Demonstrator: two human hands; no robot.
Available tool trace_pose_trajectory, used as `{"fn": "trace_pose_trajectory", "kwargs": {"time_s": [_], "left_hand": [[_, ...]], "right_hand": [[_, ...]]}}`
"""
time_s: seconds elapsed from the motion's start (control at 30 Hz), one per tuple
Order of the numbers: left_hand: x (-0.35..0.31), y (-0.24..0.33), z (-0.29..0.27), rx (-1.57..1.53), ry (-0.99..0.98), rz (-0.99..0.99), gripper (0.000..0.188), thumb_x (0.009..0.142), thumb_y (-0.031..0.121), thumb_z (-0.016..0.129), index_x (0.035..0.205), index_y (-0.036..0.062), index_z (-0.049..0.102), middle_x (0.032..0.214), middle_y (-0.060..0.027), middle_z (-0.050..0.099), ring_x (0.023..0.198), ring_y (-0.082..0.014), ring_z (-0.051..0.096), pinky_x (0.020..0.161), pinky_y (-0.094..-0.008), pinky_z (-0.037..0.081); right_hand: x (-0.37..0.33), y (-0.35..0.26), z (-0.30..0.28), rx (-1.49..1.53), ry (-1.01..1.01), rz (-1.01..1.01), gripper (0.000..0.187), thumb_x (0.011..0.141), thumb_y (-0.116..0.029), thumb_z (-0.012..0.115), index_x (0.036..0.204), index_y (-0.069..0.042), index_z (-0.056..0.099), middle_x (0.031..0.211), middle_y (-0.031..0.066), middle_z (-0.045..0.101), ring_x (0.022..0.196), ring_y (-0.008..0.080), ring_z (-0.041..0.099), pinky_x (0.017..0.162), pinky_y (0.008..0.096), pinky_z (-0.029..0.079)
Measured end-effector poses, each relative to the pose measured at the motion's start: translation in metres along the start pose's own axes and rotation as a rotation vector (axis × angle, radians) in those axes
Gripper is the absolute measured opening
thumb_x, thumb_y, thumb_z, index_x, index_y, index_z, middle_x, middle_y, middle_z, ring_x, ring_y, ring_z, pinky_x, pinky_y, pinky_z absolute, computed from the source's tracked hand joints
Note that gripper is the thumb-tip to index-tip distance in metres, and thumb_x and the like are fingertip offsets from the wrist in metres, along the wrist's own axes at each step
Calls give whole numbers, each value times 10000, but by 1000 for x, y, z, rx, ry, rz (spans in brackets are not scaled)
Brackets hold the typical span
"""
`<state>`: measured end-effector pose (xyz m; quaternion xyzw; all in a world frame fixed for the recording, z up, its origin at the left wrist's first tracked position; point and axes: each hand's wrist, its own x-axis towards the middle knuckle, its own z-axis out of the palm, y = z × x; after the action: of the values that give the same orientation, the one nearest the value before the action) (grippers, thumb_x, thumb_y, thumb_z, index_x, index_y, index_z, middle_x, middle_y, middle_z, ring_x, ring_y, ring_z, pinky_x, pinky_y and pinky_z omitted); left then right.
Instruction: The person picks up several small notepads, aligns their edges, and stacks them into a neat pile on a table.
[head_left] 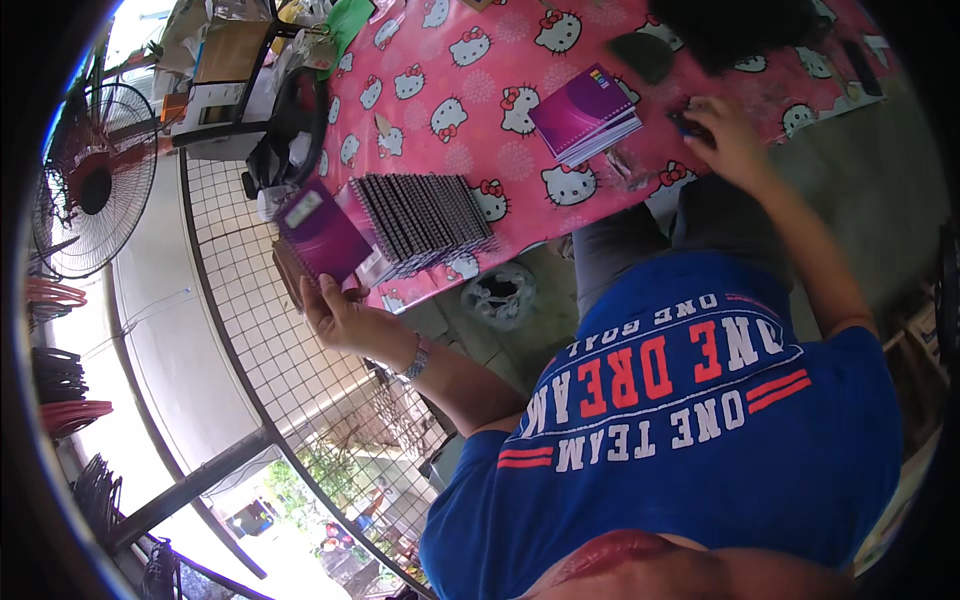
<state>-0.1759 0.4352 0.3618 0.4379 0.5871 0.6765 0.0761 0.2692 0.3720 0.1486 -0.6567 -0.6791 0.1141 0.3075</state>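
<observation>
At the left end of the table my left hand is closed on the near edge of a purple notebook, which is tilted and has a pale label on its cover. Beside it stands a tall stack of spiral-bound notebooks, their dark coils facing up and toward me. Over the table's right part, my right hand has its fingers curled round a small dark thing, too covered to name. A short pile of purple notebooks lies to the left of that hand, slightly fanned.
A pink cartoon-print cloth covers the table. Farther right lie a dark green rounded piece and a large black item. Crumpled clear plastic rests near the front edge. A standing fan and a wire grille are leftward.
</observation>
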Motion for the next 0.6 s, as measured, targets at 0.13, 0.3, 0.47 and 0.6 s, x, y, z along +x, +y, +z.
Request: {"fn": "trace_pose_trajectory", "kwargs": {"time_s": [0.13, 0.3, 0.47, 0.6], "left_hand": [[5, -31, -21, 177, -63, -127, 311, 892, 63, 660, 1167, -82, 645, 949, -108, 682, 736, -111, 598, 609, -232, 472], [-2, -40, -20, 349, -106, -63, 315, 888, 68, 667, 1156, -96, 651, 1023, -125, 693, 836, -151, 619, 745, -265, 491], [0, -53, -33, 305, -142, -99, 305, 889, 58, 662, 1156, -91, 654, 1027, -117, 695, 854, -147, 620, 752, -265, 491], [4, -48, -30, 265, -161, -121, 275, 909, 35, 618, 1154, -83, 657, 1045, -124, 696, 901, -157, 642, 798, -262, 504]], "right_hand": [[69, 34, -37, -397, 263, -36, 302, 903, -206, 640, 1174, -74, 648, 1186, 92, 618, 1101, 292, 590, 934, 395, 470], [123, 60, -82, -591, 413, 180, 265, 808, -237, 702, 999, -55, 680, 1096, 139, 583, 1079, 332, 537, 896, 445, 466], [143, 80, -79, -603, 196, 215, 156, 777, -167, 677, 876, -53, 637, 936, 154, 598, 908, 351, 606, 811, 424, 517], [148, 91, -74, -566, 288, 128, 77, 792, -116, 637, 811, -54, 595, 875, 168, 597, 825, 372, 614, 759, 425, 519]]}}
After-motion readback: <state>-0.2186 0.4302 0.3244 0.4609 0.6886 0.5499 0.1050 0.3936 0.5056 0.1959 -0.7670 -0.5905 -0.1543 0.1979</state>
